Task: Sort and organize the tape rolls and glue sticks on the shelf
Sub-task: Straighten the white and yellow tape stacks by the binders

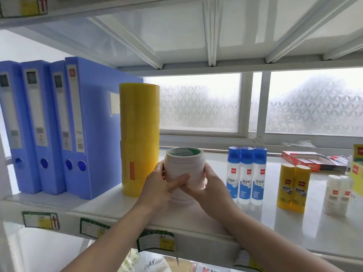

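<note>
White tape rolls (184, 169), stacked upright, stand on the shelf (265, 222) just right of the tall yellow tape stack (139, 138). The left hand (159, 185) and right hand (213, 190) wrap curled fingers round the white stack from both sides. Three blue-capped glue bottles (246, 173) stand near right; yellow glue sticks (293, 185) farther right.

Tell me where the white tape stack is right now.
In the head view, the white tape stack stands mid-shelf, gripped by the left hand and right hand, between the yellow tape stack and the glue bottles.
</note>
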